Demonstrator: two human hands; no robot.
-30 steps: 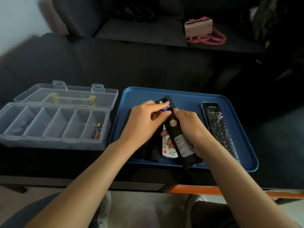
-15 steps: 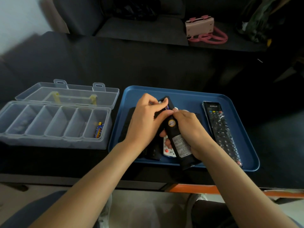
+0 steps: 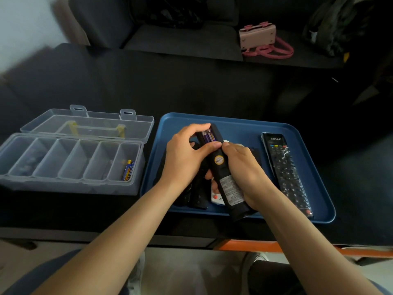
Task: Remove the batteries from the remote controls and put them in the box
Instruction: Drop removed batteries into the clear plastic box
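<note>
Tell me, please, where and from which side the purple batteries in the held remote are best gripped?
Probably at their far ends, from above. The purple batteries lie lengthwise in the black remote, whose open back faces up; the left hand already curls there while the right hand grips the body.

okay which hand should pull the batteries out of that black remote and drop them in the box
Left, probably. The left hand already has its fingers curled at the purple batteries in the open compartment, and the clear box lies on its side. The right hand is gripping the black remote, steadying it.
</note>
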